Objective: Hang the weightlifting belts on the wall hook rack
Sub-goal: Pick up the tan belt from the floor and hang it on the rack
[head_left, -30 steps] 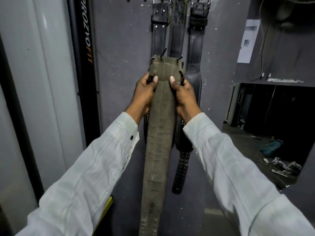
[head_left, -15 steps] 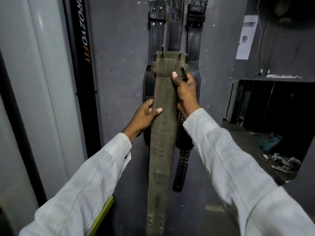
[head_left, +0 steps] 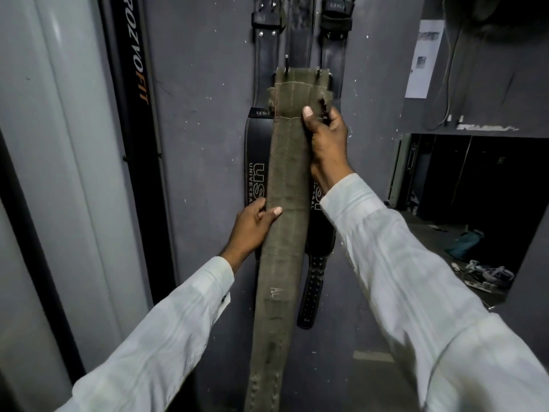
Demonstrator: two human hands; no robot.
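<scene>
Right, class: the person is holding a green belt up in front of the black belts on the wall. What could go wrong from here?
1. The right hand grips the green belt beside its frayed top edge; the worn fabric might tear or slip.
2. Its metal prongs sit close in front of the hanging black belts, so they could snag one and pull it loose.

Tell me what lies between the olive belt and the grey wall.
Black leather belts hang there, behind the olive belt and against the wall, shown in the head view.
</scene>
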